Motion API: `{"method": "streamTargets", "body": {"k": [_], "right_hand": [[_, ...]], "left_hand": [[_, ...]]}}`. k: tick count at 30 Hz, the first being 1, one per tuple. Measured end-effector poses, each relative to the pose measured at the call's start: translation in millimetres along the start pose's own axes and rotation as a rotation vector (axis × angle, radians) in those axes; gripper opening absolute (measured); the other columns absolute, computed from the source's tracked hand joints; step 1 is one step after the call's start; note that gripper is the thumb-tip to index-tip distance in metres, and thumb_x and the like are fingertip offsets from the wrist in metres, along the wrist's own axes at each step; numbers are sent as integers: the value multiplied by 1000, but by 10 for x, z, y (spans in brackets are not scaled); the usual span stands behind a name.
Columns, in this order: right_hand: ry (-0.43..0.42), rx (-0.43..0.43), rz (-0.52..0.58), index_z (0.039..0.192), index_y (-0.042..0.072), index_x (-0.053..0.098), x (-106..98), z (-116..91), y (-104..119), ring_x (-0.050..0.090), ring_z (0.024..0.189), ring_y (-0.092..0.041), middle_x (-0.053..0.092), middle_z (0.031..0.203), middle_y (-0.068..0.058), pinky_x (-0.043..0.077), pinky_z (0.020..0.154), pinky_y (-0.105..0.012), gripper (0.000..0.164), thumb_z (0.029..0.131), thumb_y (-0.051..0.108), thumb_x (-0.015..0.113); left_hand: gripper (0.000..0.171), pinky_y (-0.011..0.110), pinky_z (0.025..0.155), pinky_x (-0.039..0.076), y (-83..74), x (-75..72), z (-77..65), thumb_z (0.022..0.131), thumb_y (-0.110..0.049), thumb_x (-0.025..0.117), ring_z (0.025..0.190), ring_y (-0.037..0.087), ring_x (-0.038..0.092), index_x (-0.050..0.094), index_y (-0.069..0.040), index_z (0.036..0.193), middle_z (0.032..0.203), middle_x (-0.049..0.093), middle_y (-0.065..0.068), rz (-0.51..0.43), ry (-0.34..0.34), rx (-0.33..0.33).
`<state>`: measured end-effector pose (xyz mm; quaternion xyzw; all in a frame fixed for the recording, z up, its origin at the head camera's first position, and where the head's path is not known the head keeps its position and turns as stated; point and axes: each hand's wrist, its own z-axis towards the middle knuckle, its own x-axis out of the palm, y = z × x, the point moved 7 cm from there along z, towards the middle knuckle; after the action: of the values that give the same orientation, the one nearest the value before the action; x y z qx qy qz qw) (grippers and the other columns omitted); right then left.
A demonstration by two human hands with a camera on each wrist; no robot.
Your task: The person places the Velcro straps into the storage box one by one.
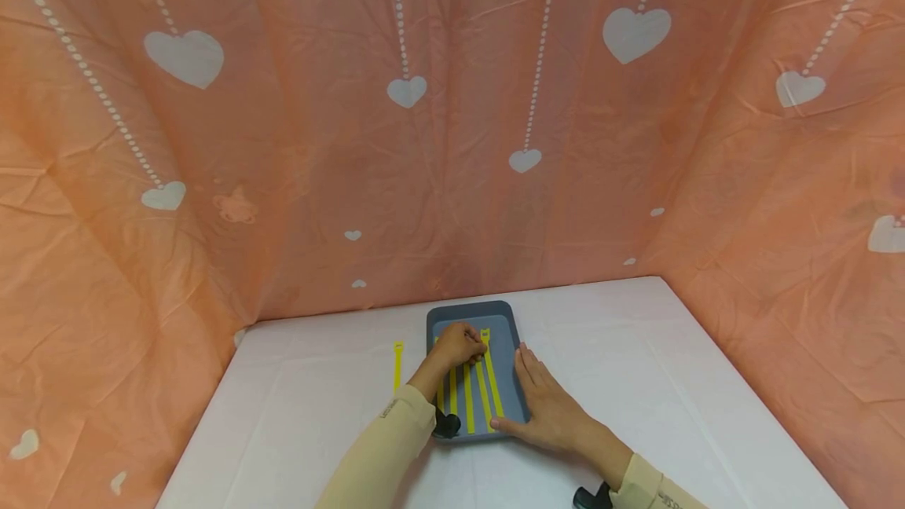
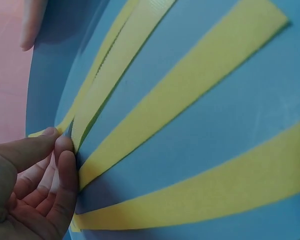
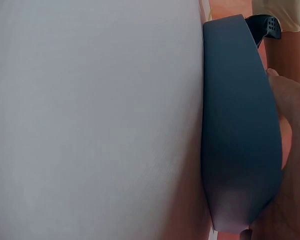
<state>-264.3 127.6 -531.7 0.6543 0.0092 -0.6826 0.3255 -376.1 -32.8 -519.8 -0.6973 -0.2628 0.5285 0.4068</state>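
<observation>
A grey-blue tray (image 1: 507, 368) holds several flat yellow cable ties with slotted heads, laid lengthwise side by side. Over the tray, my left hand (image 1: 458, 344) pinches one yellow cable tie (image 2: 76, 127) between thumb and fingertips, near its far end. The pinched spot is partly hidden by the fingers. My right hand (image 1: 555, 411) rests against the tray's right side, fingers straight along the rim and thumb spread towards the near edge. In the right wrist view the tray's outer wall (image 3: 240, 120) shows, with part of that hand at the rim.
Left of the tray, another yellow cable tie (image 1: 398, 364) lies on the white tabletop (image 1: 297, 415). An orange curtain (image 1: 452, 203) with white hearts hangs behind and at both sides. Black wrist devices (image 1: 447, 424) sit at both sleeves.
</observation>
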Motion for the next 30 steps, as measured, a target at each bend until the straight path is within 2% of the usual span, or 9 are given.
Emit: {"method": "streamTargets", "body": {"k": [11, 17, 24, 30], "right_hand": [[12, 8, 10, 165, -14, 18, -9, -5, 12, 19, 162, -45, 13, 175, -31, 26, 130, -57, 124, 93, 75, 66], [13, 9, 6, 165, -14, 18, -19, -4, 20, 20, 162, -45, 13, 175, -31, 27, 129, -57, 124, 93, 75, 66], [5, 4, 5, 165, -14, 18, -6, -3, 16, 20, 162, -45, 14, 175, -32, 26, 130, -56, 123, 94, 74, 66], [-10, -8, 7, 164, -15, 19, -5, -10, 5, 21, 162, -46, 14, 174, -32, 27, 129, -58, 123, 94, 75, 65]], "left_hand": [[12, 31, 63, 61, -2, 8, 13, 99, -2, 76, 66, 15, 69, 66, 3, 105, 83, 75, 12, 12, -11, -14], [20, 34, 67, 63, 0, -14, 2, 99, -3, 76, 71, 21, 73, 63, 4, 112, 85, 76, 14, -16, -9, -22], [13, 32, 63, 62, -60, -40, -47, 98, -3, 75, 66, 19, 73, 63, 1, 101, 80, 75, 11, -45, 9, 48], [13, 36, 69, 63, -101, -75, -68, 101, -6, 73, 74, 27, 75, 67, 4, 106, 88, 77, 17, -33, 8, 78]]}}
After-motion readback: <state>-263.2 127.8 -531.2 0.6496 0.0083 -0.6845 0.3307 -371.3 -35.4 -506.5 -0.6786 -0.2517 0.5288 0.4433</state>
